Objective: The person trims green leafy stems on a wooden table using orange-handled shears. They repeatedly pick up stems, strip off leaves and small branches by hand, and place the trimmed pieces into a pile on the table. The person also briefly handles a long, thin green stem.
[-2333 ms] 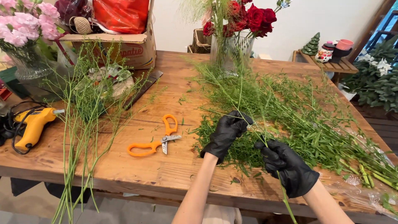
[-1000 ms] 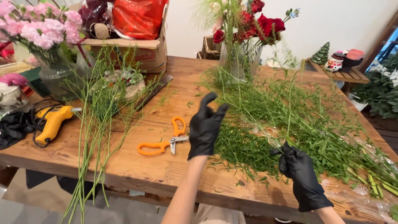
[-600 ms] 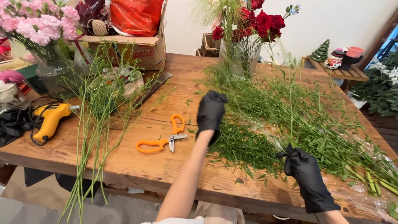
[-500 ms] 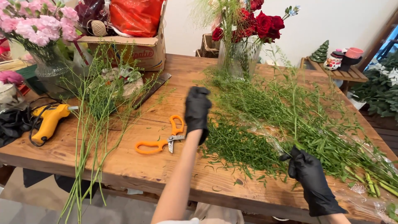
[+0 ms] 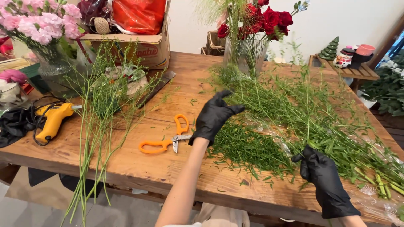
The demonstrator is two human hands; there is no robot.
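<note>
Both my hands wear black gloves. My left hand (image 5: 213, 116) hovers with fingers spread above the wooden table (image 5: 147, 168), just right of the orange scissors (image 5: 166, 138), and holds nothing. My right hand (image 5: 322, 176) is closed around a thin green stem (image 5: 306, 113) that rises upright from the pile of leafy green stems (image 5: 311, 122) on the table's right half. Stripped small leaves (image 5: 248, 149) lie heaped between my hands.
A bundle of long bare stems (image 5: 94, 122) hangs over the table's front left. A yellow glue gun (image 5: 50, 120), a vase of pink flowers (image 5: 40, 29), a cardboard box (image 5: 139, 46) and a glass vase of red roses (image 5: 248, 42) stand at the back.
My left hand let go of the stem, rose and swung left above the scissors, its fingers now spread. My right hand kept hold of the stem and lifted it upright, shifting right.
</note>
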